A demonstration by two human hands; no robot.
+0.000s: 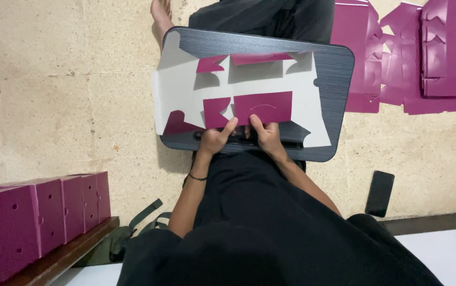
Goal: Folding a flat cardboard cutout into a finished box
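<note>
Box blank [244,100] flat on lap tray [333,79]; folded boxes [37,212] left, flat blanks [423,53] right, phone [380,193] near right.

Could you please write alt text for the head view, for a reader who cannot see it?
Seen from above, a seated person's left hand and right hand press the near edge of a flat, die-cut box blank, white with magenta flaps folded up, lying on a dark lap tray. Assembled magenta boxes stand lower left, flat magenta blanks lie upper right, and a black phone rests on the floor.
</note>
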